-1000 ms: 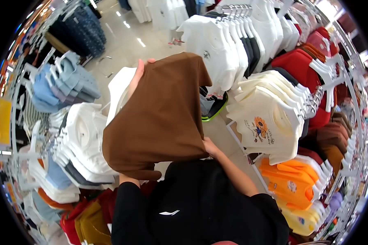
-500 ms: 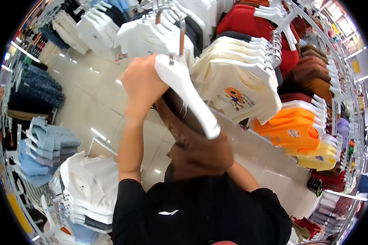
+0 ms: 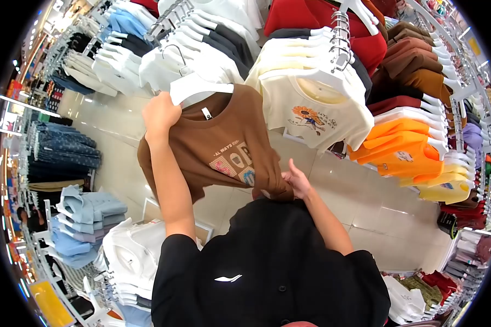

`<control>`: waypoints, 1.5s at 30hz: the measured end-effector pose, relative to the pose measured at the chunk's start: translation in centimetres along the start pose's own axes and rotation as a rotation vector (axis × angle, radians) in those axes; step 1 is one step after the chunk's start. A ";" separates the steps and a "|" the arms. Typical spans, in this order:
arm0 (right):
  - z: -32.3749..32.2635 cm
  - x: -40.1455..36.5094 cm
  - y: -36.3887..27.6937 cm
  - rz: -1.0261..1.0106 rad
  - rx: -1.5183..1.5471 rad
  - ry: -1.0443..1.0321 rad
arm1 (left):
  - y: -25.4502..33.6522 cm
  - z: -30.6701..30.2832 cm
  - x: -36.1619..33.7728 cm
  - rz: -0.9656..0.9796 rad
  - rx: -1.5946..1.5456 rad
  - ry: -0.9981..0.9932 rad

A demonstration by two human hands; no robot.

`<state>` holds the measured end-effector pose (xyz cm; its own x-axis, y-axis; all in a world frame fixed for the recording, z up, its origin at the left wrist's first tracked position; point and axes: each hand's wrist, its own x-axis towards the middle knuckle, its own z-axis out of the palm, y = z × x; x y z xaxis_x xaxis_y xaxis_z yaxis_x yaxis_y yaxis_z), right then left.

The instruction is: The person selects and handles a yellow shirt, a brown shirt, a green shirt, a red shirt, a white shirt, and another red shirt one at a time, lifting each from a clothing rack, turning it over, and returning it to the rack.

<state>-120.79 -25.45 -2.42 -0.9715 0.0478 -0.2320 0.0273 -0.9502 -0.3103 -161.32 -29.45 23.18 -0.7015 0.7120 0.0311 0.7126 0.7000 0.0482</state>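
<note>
A brown T-shirt with lettering on its chest faces up in front of me. The white hanger sits inside its neck, its metal hook pointing up and away. My left hand is closed at the hanger's left end, by the shirt's shoulder. Lower down, my right hand is at the bunched right edge of the T-shirt, thumb raised and the other fingers partly hidden by fabric; they appear to grip it.
Cream T-shirts with a flower print hang just beyond, beside white T-shirts on a rail. Orange T-shirts hang at the right. White garments are on a lower rack to the left. Tiled floor shows between the racks.
The brown T-shirt has swung from hanging edge-on and blurred to spread out with its print showing. The hanger has turned from slanting to nearly level, and my right hand has come into view.
</note>
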 end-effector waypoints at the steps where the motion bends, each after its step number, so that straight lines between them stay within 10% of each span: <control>1: -0.5 0.0 0.4 -0.040 -0.070 0.085 | 0.1 0.1 0.0 -0.008 -0.004 -0.019; 11: 4.6 4.7 0.8 -0.025 -1.229 0.594 | 1.4 -4.3 -3.2 0.090 -0.131 0.013; 15: 4.3 6.9 2.4 -0.557 -1.128 0.793 | 1.1 -7.2 -5.4 0.110 -0.194 0.137; 22: 3.3 5.7 0.0 -0.820 -0.895 1.044 | -0.8 -9.6 -6.7 0.132 -0.254 0.275; 36: 2.2 -3.0 2.6 -0.650 -0.933 1.287 | 5.1 -8.4 -11.2 0.434 -0.495 0.187; 45: -5.0 -8.6 3.5 -1.123 -0.855 1.317 | 16.0 -5.6 -19.6 0.829 -0.475 0.147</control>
<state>-111.18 -27.66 -6.12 0.1265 0.9908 0.0485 0.0992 0.0360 -0.9944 -136.20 -32.52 28.96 0.0045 0.9328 0.3605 0.9253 -0.1406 0.3523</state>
